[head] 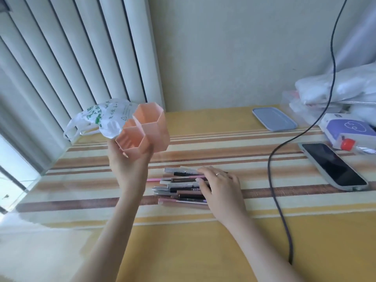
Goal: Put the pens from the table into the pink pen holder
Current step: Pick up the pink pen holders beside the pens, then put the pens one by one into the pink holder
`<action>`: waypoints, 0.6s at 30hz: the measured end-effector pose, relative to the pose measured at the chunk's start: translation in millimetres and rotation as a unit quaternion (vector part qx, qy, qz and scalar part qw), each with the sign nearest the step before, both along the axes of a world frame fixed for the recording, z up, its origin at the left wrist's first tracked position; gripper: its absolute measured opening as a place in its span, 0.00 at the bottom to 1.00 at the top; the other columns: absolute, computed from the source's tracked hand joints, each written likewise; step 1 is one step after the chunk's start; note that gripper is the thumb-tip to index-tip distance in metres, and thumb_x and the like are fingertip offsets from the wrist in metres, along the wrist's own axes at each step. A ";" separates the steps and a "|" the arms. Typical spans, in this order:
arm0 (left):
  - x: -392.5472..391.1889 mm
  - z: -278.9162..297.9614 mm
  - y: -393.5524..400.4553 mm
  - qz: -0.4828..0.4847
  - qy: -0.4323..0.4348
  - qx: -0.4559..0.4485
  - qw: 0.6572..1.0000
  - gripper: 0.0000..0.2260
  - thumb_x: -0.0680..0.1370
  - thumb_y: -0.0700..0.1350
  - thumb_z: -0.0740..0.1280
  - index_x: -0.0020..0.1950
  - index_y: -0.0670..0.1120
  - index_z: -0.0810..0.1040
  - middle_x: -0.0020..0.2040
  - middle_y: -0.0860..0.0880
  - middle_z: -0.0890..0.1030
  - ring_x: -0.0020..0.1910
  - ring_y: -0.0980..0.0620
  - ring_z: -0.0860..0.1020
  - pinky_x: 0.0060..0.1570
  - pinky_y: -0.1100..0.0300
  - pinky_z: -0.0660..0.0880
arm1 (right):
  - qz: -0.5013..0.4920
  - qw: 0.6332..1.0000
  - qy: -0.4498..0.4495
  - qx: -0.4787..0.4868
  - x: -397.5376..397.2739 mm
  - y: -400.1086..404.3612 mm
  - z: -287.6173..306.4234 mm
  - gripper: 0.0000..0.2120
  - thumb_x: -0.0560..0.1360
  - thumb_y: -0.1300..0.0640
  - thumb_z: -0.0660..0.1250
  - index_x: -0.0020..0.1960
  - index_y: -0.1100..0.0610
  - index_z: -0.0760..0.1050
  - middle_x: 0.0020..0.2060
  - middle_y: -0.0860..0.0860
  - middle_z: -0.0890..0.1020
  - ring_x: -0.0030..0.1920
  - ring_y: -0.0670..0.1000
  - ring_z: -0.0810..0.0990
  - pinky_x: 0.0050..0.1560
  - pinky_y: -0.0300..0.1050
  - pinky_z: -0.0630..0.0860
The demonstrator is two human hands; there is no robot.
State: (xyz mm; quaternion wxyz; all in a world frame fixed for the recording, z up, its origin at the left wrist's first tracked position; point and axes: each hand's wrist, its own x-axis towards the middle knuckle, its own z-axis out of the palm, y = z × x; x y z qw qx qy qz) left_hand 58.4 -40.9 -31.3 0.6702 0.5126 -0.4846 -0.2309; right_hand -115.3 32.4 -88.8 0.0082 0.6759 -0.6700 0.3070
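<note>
**Holder aloft, pens still on the desk**

The left hand (127,165) grips the pink pen holder (145,132) in the air, left of frame centre, tilted with its hexagonal compartments facing the camera; those that show look empty. The right hand (220,185) lies open and flat on the pile of pens (179,186) at mid-frame, gripping none that I can see. The desk (193,251) looks smooth, so loose pens could roll off when gathered. A tilted holder could spill whatever goes in.

The pink pen holder (145,132) is held aloft by the left hand (127,165); the pens (181,187) on the counter (203,241) are covered by the right hand (220,185).
</note>
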 end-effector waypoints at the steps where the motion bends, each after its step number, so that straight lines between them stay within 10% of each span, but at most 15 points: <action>1: 4.9 -5.4 14.3 0.020 0.015 0.006 1.000 0.20 0.67 0.44 0.76 0.51 0.53 0.70 0.55 0.54 0.78 0.54 0.61 0.77 0.51 0.64 0.74 | -0.009 1.000 -0.002 -0.022 -0.3 0.5 1.2 0.08 0.77 0.51 0.64 0.54 0.50 0.77 0.47 0.44 0.84 0.53 0.48 0.81 0.52 0.45 0.65; 4: 9.0 -27.5 33.1 0.061 -0.013 0.031 0.998 0.21 0.67 0.46 0.76 0.52 0.52 0.69 0.53 0.54 0.75 0.56 0.57 0.74 0.53 0.60 0.71 | -0.015 0.996 -0.022 -0.082 -2.1 2.3 5.1 0.05 0.73 0.52 0.71 0.48 0.49 0.77 0.39 0.42 0.83 0.40 0.48 0.81 0.53 0.46 0.64; 6: 9.1 -36.7 31.5 0.069 -0.059 0.037 0.995 0.22 0.66 0.44 0.76 0.54 0.49 0.69 0.49 0.55 0.71 0.52 0.56 0.70 0.50 0.62 0.65 | 0.020 0.996 -0.019 -0.086 0.2 5.8 10.4 0.11 0.75 0.46 0.65 0.56 0.47 0.76 0.52 0.42 0.83 0.52 0.47 0.80 0.60 0.49 0.64; 8: 6.4 -37.5 28.3 0.067 -0.101 0.033 0.992 0.23 0.66 0.41 0.75 0.57 0.43 0.69 0.49 0.51 0.69 0.50 0.54 0.67 0.46 0.64 0.61 | 0.063 0.997 0.030 0.039 7.1 9.8 13.5 0.24 0.78 0.37 0.48 0.72 0.42 0.61 0.71 0.40 0.66 0.73 0.43 0.62 0.72 0.52 0.52; 11: 0.6 -32.6 29.7 0.048 -0.106 0.039 0.992 0.25 0.65 0.40 0.75 0.58 0.39 0.69 0.50 0.47 0.69 0.50 0.53 0.65 0.44 0.65 0.59 | 0.057 0.978 0.111 0.168 11.0 5.2 8.5 0.32 0.74 0.34 0.32 0.76 0.42 0.40 0.76 0.40 0.45 0.76 0.44 0.40 0.75 0.58 0.40; 18: 0.0 -36.1 30.3 0.043 -0.106 0.004 0.993 0.23 0.65 0.33 0.73 0.56 0.41 0.68 0.51 0.48 0.69 0.49 0.57 0.63 0.44 0.78 0.59 | 0.007 0.971 0.140 0.196 8.6 -24.2 10.8 0.30 0.77 0.35 0.44 0.76 0.40 0.41 0.78 0.45 0.46 0.77 0.54 0.49 0.73 0.63 0.49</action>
